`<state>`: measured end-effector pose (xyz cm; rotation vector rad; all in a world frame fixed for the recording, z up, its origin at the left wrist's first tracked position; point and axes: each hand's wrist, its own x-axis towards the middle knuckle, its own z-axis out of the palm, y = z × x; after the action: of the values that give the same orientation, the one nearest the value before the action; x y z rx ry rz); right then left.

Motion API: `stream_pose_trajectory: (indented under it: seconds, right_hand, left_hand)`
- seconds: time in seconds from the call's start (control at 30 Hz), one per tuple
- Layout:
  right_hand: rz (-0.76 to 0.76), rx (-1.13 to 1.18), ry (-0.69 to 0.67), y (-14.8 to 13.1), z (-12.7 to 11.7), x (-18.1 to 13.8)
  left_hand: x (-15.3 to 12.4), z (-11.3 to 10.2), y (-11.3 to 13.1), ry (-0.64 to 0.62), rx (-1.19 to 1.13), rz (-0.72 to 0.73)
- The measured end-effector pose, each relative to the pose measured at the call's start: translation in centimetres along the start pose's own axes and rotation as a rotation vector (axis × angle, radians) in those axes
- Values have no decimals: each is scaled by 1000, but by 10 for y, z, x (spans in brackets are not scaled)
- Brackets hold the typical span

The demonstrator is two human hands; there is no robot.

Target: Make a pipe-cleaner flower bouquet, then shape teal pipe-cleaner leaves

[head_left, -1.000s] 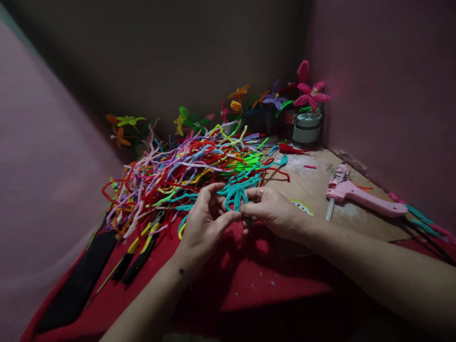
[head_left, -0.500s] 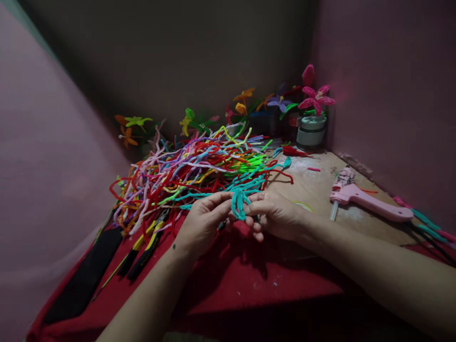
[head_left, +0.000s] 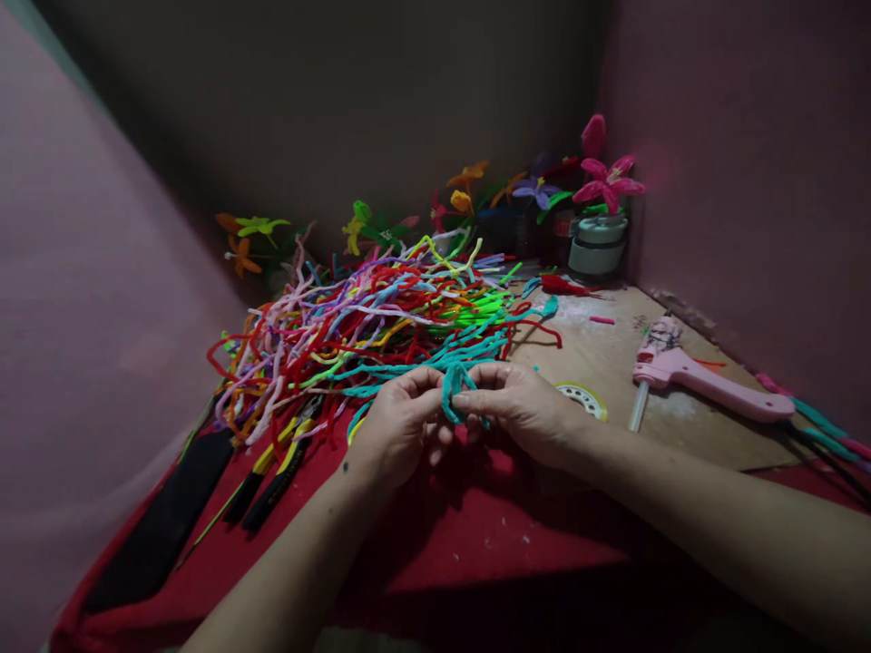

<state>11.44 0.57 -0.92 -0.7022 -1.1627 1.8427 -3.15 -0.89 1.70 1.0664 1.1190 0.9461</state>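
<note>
My left hand point(head_left: 398, 426) and my right hand point(head_left: 521, 406) meet over the red cloth point(head_left: 476, 535), both pinching a bent teal pipe cleaner point(head_left: 452, 390) between thumb and fingers. The teal piece is folded into a small loop between my fingertips. Just behind my hands lies a big tangled pile of pipe cleaners point(head_left: 371, 317) in red, pink, green, yellow, blue and teal.
A pink glue gun point(head_left: 700, 381) lies on the wooden board point(head_left: 612, 349) at right, by a tape roll point(head_left: 582, 397). Yellow-handled pliers point(head_left: 272, 472) and a black strip point(head_left: 163, 526) lie at left. Finished pipe-cleaner flowers point(head_left: 602, 177) and a container point(head_left: 595, 245) stand along the back wall.
The teal pipe cleaner has been folded tighter into a loop between my fingertips. Both hands stayed together, shifting only slightly.
</note>
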Motion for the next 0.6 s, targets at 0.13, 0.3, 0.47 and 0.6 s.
stream_pose_trajectory:
  seconds: [0.13, 0.3, 0.47, 0.6]
  right_hand:
    - [4, -51, -3, 3, -2, 0]
    - [-12, -99, -40, 1, -3, 0]
    - [-16, -133, 0, -1, -6, 1]
    - [-44, -139, 41, 0, -7, 3]
  left_hand:
    - [0, 4, 0, 24, 50, 6]
    - [8, 1, -3, -52, -44, -85]
    - [16, 1, -9, 3, -145, -150]
    - [18, 9, -12, 18, -216, -129]
